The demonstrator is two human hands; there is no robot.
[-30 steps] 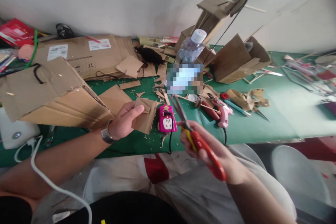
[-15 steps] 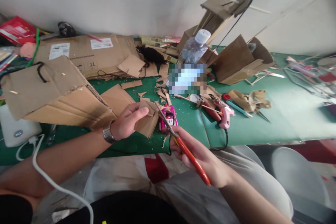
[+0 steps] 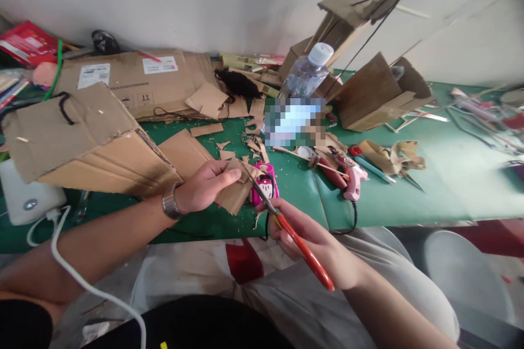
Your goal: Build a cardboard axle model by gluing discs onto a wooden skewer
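Note:
My left hand (image 3: 207, 188) pinches a small piece of cardboard (image 3: 238, 168) between thumb and fingers. Around the red handles of a pair of scissors (image 3: 301, 242), my right hand (image 3: 315, 245) is closed. The blades point up and left, with their tips at the right edge of the held piece. Whether the blades bite into it I cannot tell. Below the piece shows a larger flat cardboard sheet (image 3: 235, 195). A pink power strip (image 3: 266, 188) lies just behind the blades on the green table.
A cardboard box (image 3: 94, 142) stands left, beside a white device (image 3: 30, 196) with a cable. Cardboard scraps (image 3: 254, 144) litter the middle. A plastic bottle (image 3: 305, 73), a pink glue gun (image 3: 354, 180) and a cardboard structure (image 3: 368, 92) are to the right. Flattened cartons (image 3: 131, 84) lie behind.
My left hand and the cardboard piece have shifted slightly right, closer to the scissors. The scissors have moved slightly right and down in view. The whole view has also shifted a little.

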